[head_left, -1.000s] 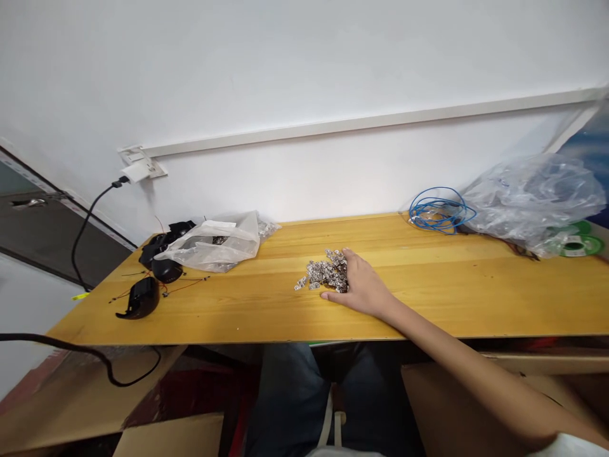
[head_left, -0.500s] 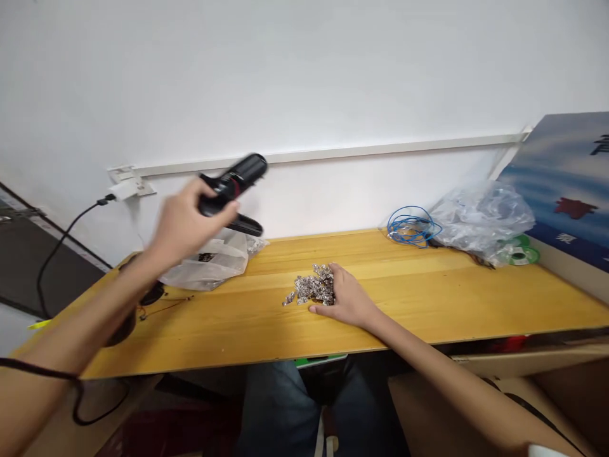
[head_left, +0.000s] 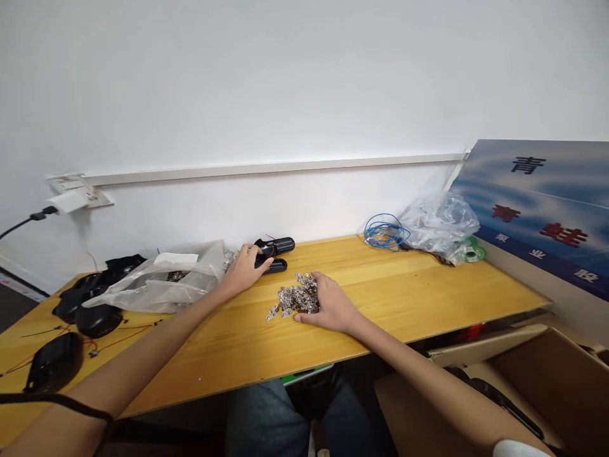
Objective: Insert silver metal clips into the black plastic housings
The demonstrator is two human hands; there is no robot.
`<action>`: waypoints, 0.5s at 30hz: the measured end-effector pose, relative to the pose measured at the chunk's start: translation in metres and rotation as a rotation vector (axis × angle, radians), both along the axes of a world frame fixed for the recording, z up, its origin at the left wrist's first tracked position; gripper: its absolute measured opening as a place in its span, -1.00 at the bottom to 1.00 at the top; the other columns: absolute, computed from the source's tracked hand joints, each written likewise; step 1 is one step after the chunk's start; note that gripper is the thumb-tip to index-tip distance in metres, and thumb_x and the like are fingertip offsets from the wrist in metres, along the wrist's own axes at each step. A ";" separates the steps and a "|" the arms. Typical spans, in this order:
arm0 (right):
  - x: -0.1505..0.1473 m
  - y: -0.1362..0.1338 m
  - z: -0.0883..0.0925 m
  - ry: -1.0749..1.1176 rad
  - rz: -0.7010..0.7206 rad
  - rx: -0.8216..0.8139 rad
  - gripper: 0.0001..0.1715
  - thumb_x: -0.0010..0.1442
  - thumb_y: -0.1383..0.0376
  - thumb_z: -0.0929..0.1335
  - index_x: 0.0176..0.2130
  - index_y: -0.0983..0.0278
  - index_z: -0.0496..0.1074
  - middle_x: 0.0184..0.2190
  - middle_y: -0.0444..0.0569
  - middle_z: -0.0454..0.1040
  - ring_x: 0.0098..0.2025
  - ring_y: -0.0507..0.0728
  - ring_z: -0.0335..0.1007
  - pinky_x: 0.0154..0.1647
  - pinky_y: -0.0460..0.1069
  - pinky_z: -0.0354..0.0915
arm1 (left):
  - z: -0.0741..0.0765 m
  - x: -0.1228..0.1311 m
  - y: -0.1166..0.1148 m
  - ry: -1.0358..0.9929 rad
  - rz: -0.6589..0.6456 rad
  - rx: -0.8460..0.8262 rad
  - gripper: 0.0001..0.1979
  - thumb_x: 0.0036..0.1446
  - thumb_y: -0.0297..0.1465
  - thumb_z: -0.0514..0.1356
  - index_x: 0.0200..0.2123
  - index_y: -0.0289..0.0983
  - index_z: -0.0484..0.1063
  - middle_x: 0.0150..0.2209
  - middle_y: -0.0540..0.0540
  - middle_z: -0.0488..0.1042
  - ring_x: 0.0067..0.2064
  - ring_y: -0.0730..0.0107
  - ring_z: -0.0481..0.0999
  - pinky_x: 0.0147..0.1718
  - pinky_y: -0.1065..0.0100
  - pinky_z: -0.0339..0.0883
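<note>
At the back of the table, my left hand (head_left: 246,269) is closed on a black plastic part (head_left: 276,246) with two long rounded arms, which now rests on the tabletop near the wall. My palm and fingers cover its near end. A heap of small shiny metal pieces (head_left: 295,298) lies in the middle of the table. My right hand (head_left: 335,303) curves against the heap's right side, thumb and fingers spread apart and touching the pieces.
Left of my left hand lies a translucent plastic bag (head_left: 190,289). Black rounded housings (head_left: 98,319) with thin wires sit at the left. A blue cable coil (head_left: 384,232), a clear bag (head_left: 440,219) and a green spool (head_left: 473,251) are back right. An open cardboard box (head_left: 504,355) stands lower right.
My left hand has lowered the black plastic part from the air onto the back of the table. My right hand stays at the metal heap. The view has turned slightly right.
</note>
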State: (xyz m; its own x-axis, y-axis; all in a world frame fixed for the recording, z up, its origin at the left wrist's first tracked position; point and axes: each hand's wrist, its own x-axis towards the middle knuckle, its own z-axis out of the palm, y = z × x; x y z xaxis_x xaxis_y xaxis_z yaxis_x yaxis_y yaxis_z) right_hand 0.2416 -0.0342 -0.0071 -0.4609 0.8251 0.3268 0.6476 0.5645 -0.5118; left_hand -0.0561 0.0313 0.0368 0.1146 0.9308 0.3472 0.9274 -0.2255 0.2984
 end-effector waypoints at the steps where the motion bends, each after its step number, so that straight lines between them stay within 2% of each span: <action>1: 0.000 0.000 -0.001 0.000 0.002 0.004 0.33 0.01 -0.20 0.58 0.42 0.46 0.13 0.33 0.49 0.32 0.39 0.52 0.27 0.41 0.35 0.22 | 0.000 -0.002 0.000 0.016 0.010 -0.012 -0.48 0.36 0.06 0.05 0.03 -0.25 0.41 0.21 -0.33 0.34 0.20 -0.13 0.46 0.26 -0.07 0.30; 4: 0.001 -0.001 -0.002 -0.001 0.007 0.003 0.30 0.03 -0.19 0.57 0.42 0.46 0.13 0.33 0.49 0.31 0.39 0.52 0.28 0.41 0.35 0.23 | 0.008 -0.001 -0.004 0.019 0.033 -0.001 -0.41 0.40 0.04 0.00 0.21 -0.28 0.36 0.36 -0.39 0.20 0.35 -0.24 0.32 0.36 -0.16 0.17; 6: 0.002 -0.002 -0.002 -0.006 0.006 -0.006 0.29 0.06 -0.19 0.56 0.41 0.48 0.12 0.33 0.51 0.30 0.39 0.52 0.27 0.41 0.34 0.23 | 0.020 -0.002 -0.014 -0.006 0.020 0.033 -0.39 0.42 0.00 -0.03 0.32 -0.27 0.27 0.42 -0.39 0.15 0.42 -0.20 0.25 0.40 -0.15 0.12; 8: 0.002 -0.004 -0.002 -0.012 0.006 -0.006 0.26 0.09 -0.18 0.54 0.41 0.50 0.12 0.33 0.51 0.30 0.40 0.51 0.26 0.42 0.33 0.23 | 0.033 -0.009 -0.035 -0.007 -0.020 0.066 -0.41 0.42 0.00 -0.02 0.31 -0.25 0.28 0.44 -0.35 0.17 0.45 -0.11 0.21 0.43 -0.11 0.10; 10: 0.002 -0.005 -0.003 -0.019 0.005 0.005 0.24 0.12 -0.18 0.53 0.41 0.50 0.12 0.33 0.50 0.30 0.41 0.51 0.26 0.42 0.32 0.24 | 0.045 -0.028 -0.069 0.007 -0.054 0.103 -0.42 0.41 0.02 -0.02 0.28 -0.22 0.31 0.44 -0.29 0.21 0.46 -0.07 0.21 0.45 -0.08 0.10; 12: 0.002 -0.005 -0.006 -0.025 0.008 0.025 0.21 0.14 -0.18 0.51 0.41 0.49 0.13 0.34 0.50 0.30 0.41 0.51 0.25 0.42 0.34 0.23 | 0.053 -0.058 -0.117 0.038 -0.039 0.124 -0.47 0.40 0.03 0.02 0.27 -0.10 0.31 0.43 -0.17 0.27 0.45 -0.05 0.25 0.44 -0.08 0.13; 13: 0.002 -0.005 -0.009 -0.027 0.012 0.038 0.19 0.15 -0.19 0.50 0.40 0.49 0.14 0.34 0.50 0.30 0.42 0.51 0.24 0.43 0.35 0.22 | 0.057 -0.075 -0.144 0.060 -0.001 0.152 -0.52 0.39 0.03 0.04 0.25 -0.01 0.31 0.40 -0.09 0.31 0.42 -0.04 0.30 0.43 -0.10 0.17; 15: 0.002 -0.004 -0.013 -0.030 0.027 0.067 0.17 0.16 -0.20 0.48 0.40 0.46 0.15 0.35 0.49 0.29 0.43 0.52 0.23 0.44 0.37 0.21 | 0.068 -0.108 -0.201 0.116 0.121 0.190 -0.58 0.43 -0.04 0.04 0.30 0.21 0.20 0.38 0.05 0.33 0.39 -0.02 0.34 0.38 -0.21 0.23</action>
State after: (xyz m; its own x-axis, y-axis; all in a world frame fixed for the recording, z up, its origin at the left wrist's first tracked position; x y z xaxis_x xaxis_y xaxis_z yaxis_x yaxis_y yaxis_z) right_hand 0.2437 -0.0377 -0.0201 -0.4928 0.7891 0.3667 0.6462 0.6141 -0.4531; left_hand -0.1639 -0.1700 0.1048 0.0550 0.8595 0.5082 0.9766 -0.1522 0.1518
